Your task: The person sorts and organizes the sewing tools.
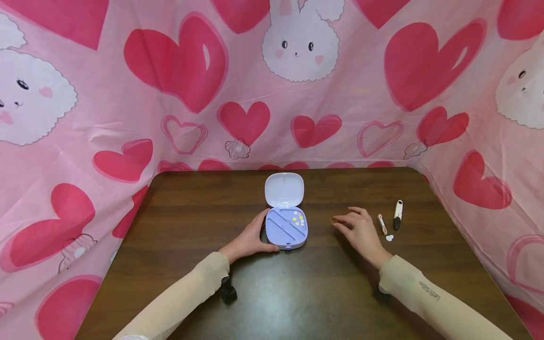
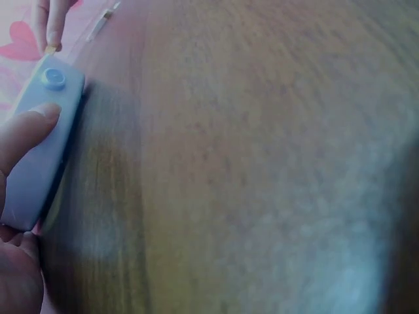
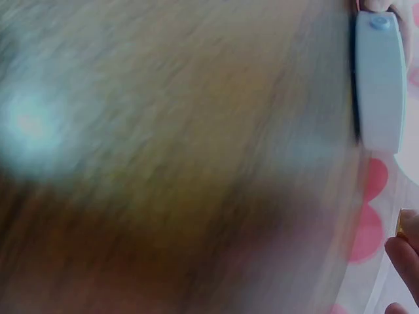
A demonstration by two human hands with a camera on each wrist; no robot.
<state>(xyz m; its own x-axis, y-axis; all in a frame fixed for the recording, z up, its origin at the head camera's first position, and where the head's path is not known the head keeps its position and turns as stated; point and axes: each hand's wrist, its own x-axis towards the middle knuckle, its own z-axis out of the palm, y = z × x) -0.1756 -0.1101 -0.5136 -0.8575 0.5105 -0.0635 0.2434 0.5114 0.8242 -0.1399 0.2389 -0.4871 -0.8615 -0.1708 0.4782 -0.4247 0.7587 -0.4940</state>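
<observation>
A lilac case (image 1: 280, 229) lies with its lid (image 1: 284, 190) tipped back, and its tray has slanted compartments. Small white and yellow round pieces (image 1: 299, 218) sit in the tray's right-hand compartment. My left hand (image 1: 250, 238) grips the case at its left side, the thumb on the front wall near the round catch (image 2: 54, 78). To the right of the case, over the table, my right hand (image 1: 359, 232) pinches a small gold-coloured piece (image 3: 400, 223) between thumb and fingertips; its exact kind I cannot tell.
Right of my right hand lie a small pale bundle (image 1: 382, 224), white round pieces (image 1: 389, 238) and a white-and-black tool (image 1: 398, 215) resembling thread snips. The dark wooden table (image 1: 204, 193) ends at a pink heart-print cloth (image 1: 250, 163) behind and at the sides.
</observation>
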